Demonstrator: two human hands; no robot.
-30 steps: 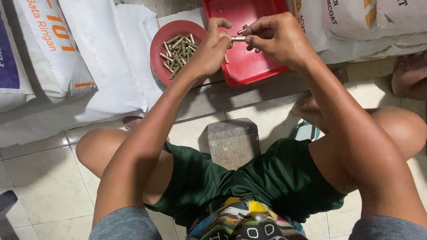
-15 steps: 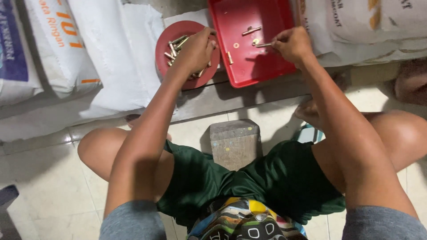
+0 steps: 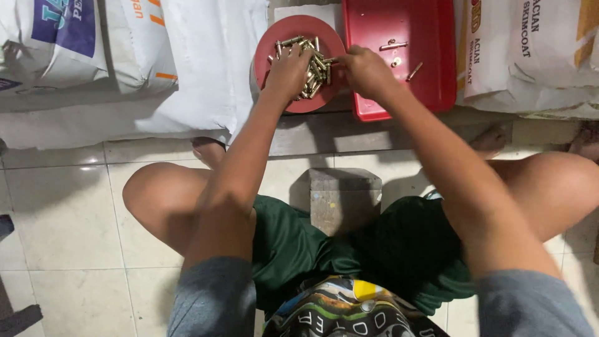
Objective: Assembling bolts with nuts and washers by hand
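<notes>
Lowest in the frame sit the person's lap, green shorts [image 3: 399,262] and bent knees, with a grey block [image 3: 344,198] standing on the tiled floor [image 3: 62,212] between the legs.

Further up, both arms reach to the low surface [image 3: 299,134] at upper centre. The left hand [image 3: 288,70] lies with loosely curled fingers on a heap of small brass pins [image 3: 315,68] in a round red dish [image 3: 274,37]; whether it grips any is hidden. The right hand [image 3: 368,72] pinches at the heap's right edge, apparently closing on a single pin.

The step in hand looks like picking one piece from the pile; freeing it calls for a fine pinch without dragging its neighbours.

Just right, touching the dish, a red tray [image 3: 430,93] holds a few loose pins. White sacks [image 3: 187,68] crowd both sides, leaving little room at the elbows.
</notes>
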